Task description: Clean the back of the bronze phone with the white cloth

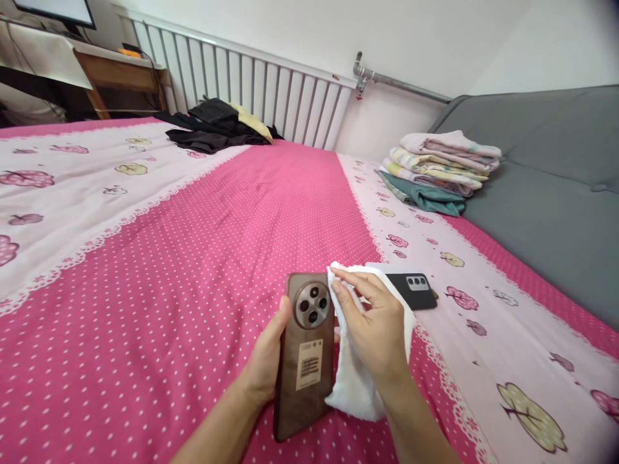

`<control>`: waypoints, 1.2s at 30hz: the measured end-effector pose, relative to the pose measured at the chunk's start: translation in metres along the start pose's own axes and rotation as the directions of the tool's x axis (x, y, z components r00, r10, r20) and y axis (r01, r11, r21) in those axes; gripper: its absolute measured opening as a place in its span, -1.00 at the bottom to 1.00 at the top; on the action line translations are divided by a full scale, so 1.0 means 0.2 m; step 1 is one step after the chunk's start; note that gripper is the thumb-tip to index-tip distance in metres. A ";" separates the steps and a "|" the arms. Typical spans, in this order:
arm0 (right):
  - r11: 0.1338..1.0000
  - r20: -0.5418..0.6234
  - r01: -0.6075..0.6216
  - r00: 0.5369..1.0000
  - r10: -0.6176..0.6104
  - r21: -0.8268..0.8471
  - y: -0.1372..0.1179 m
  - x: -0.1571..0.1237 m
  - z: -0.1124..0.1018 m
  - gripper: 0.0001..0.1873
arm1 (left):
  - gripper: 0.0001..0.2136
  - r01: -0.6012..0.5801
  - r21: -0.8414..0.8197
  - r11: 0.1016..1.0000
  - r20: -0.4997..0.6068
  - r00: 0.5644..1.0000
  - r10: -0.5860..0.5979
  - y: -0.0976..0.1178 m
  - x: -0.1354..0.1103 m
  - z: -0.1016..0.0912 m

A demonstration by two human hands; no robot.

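My left hand (268, 351) grips a brown smartphone (294, 406) by its edges, its back turned up. A round camera module with several lenses and a pale label (309, 365) show on that back. In my right hand (372, 316) a white cloth (355, 390) is pinched between thumb and fingers, at the upper right edge of the phone. The cloth hangs down beside the phone. Just beyond my right hand lies a second, dark phone (411, 291), camera side up, partly hidden by the hand and cloth.
A pink bedspread (232, 219) with white dots spreads below. Folded fabrics (440, 167) are stacked by the grey headboard (546, 154). Dark clothes (217, 125) lie at the far edge, before a white radiator (242, 71). A desk (116, 71) with a monitor stands at the far left.
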State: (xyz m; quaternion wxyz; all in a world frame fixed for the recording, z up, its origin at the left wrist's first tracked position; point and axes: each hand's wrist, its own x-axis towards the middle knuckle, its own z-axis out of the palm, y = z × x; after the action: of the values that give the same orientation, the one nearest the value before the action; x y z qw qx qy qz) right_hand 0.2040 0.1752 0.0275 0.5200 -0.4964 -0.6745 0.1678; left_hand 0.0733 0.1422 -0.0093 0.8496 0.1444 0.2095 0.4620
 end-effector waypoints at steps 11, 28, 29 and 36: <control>0.999 0.157 0.026 0.987 -0.019 -0.045 0.00 -0.03 0.03 -0.81 | -0.48 -0.085 -0.200 0.976 -0.035 0.996 0.080 0.10 0.00 0.00; 0.998 0.571 0.023 0.819 -0.048 0.051 -0.08 -0.06 0.00 -0.85 | -0.33 -0.282 -0.239 0.929 -0.107 0.959 0.263 0.19 0.01 -0.07; 0.998 0.591 0.022 0.805 -0.048 0.052 -0.09 -0.07 0.00 -0.85 | -0.33 -0.293 -0.234 0.927 -0.113 0.955 0.274 0.20 0.01 -0.07; 0.996 0.700 0.062 0.709 -0.085 0.058 -0.12 -0.08 -0.04 -0.85 | -0.36 -0.355 -0.218 0.909 -0.143 0.933 0.330 0.22 0.00 -0.08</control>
State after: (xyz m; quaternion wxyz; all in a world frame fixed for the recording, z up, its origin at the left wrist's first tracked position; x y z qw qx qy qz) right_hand 0.1988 0.1480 0.0391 0.2386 -0.3606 -0.8380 0.3328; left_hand 0.0341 0.1664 -0.0047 0.7545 0.0511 0.1670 0.6327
